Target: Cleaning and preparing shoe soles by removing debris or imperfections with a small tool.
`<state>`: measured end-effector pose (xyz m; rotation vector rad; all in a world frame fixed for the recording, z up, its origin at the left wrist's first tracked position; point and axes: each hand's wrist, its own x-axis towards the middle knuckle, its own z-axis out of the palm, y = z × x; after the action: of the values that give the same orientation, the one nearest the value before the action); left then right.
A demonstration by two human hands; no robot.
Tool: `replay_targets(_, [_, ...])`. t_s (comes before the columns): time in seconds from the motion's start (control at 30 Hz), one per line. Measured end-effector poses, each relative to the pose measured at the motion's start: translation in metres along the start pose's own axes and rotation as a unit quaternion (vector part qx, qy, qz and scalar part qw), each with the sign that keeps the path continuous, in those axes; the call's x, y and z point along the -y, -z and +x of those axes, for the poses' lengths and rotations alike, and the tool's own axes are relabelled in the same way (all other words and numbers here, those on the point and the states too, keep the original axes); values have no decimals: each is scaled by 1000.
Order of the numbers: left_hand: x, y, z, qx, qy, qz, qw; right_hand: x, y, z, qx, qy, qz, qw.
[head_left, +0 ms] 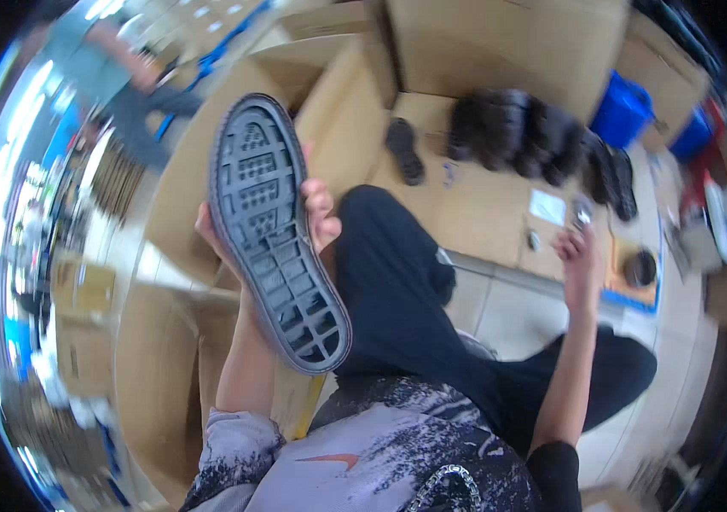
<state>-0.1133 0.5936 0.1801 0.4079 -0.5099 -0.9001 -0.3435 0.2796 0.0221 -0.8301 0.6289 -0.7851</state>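
Note:
My left hand (319,213) holds up a dark grey shoe sole (265,213), with the thumb and fingers gripping its two long edges. The sole's inner side faces me, showing a moulded grid of hollow cells and dotted blocks. Away to the right, my right hand (575,252) is held over the edge of the cardboard sheet, fingers curled. A small shiny object (582,213) shows at its fingertips; I cannot make out what it is or whether it is gripped. Near that hand lie a white paper (547,206) and a small pale bottle-like item (535,240).
Dark shoes or soles (517,136) stand in a row on the cardboard sheet (474,213), with a single sole (405,152) left of them. Beside the right hand sits a round dark container (640,268). Open cardboard boxes (159,375) flank my left arm. Another person (116,77) is at far left.

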Motion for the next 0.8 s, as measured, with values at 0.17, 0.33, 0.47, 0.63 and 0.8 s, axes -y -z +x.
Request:
replay_targets(0.17, [77,6,59,-95,206,35,973,23,-29,-50,-11,2,-34,999])
replay_targets(0.33, [122,20,76,-25,284,108,953,28,-60,-63,69,2,-28,997])
replay_targets(0.47, [141,16,80,-52,278,176,943,30,-90,-54,128,-57,11,990])
replay_targets(0.63, [148,14,74,-55,266,125,954,18,-122,-34,93,-40,38,994])
replay_targets(0.8, [149,16,73,-23,239,128,962,20,-141,-30,67,-67,35,995])
